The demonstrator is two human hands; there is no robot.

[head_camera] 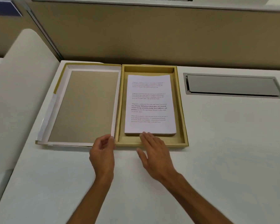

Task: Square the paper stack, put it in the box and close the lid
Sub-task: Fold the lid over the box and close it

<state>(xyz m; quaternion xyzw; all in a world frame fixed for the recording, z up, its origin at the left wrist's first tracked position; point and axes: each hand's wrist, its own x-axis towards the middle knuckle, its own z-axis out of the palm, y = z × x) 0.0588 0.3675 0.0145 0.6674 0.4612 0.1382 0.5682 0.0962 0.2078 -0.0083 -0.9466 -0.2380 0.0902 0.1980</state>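
White desk [217, 159], broad and bare in front of the box and to its right; a beige partition [152, 34] just behind the box, a grey hatch [233, 85] set into the desk right of it. Yellow box [183, 123] open and flat, far edge close to the partition, near edge well back from the desk front. Lid [87, 105] folded out left of the box, inner face up, joined along the shared middle edge, white rim around it. Paper stack [149, 104] inside the box, printed side up, sides roughly parallel to the walls, gaps on all four sides, widest at the far wall. Right hand [153, 151] flat and spread, palm down, over the box's near wall, fingertips touching the stack's near edge, gripping nothing. Left hand [103, 151] half curled at the lid's near right corner, thumb and fingers at the rim beside the box; actual grip not discernible.
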